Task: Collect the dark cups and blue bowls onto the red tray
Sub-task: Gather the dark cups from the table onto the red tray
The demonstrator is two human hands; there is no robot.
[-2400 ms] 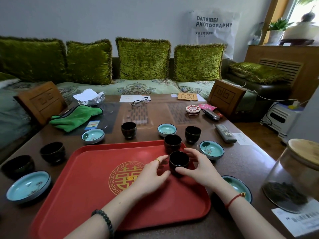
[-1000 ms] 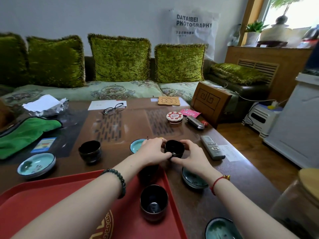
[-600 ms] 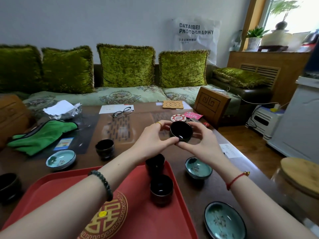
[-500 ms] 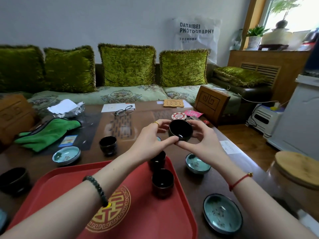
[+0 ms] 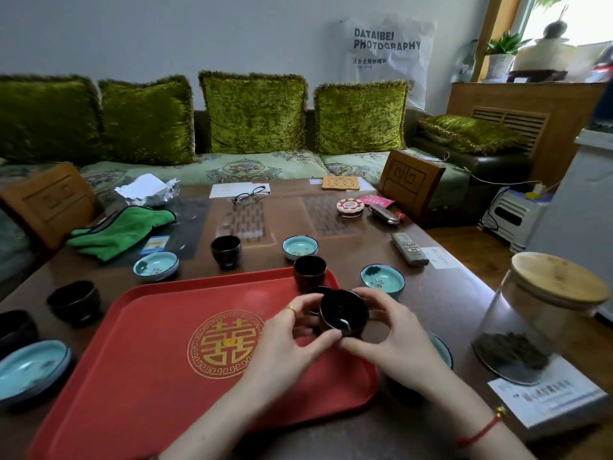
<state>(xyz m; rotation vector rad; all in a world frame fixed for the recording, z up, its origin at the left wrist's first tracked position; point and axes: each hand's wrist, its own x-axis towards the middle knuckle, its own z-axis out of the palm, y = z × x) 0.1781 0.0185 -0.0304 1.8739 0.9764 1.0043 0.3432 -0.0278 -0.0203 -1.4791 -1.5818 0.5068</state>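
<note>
My left hand [image 5: 292, 340] and my right hand [image 5: 391, 336] together hold a dark cup [image 5: 343, 313] above the right side of the red tray [image 5: 159, 353]. One dark cup [image 5: 309, 271] stands at the tray's far right corner; another is mostly hidden behind the held cup. Off the tray stand a dark cup [image 5: 226, 251] beyond its far edge and two dark cups [image 5: 74, 301] [image 5: 15, 328] at the left. Blue bowls lie around the tray: far left [image 5: 31, 368], far middle-left [image 5: 156, 265], far middle [image 5: 300, 247], right [image 5: 382, 277], and one [image 5: 441, 348] partly hidden under my right hand.
A glass jar with a wooden lid [image 5: 544, 313] stands at the right on a paper. A remote [image 5: 409, 249], a round tin [image 5: 350, 207], glasses [image 5: 250, 195] and a green cloth [image 5: 122, 229] lie farther back on the brown table. A sofa with green cushions runs behind.
Both hands lifted a dark cup from the table beyond the tray and brought it back and down to just over the tray's right side.
</note>
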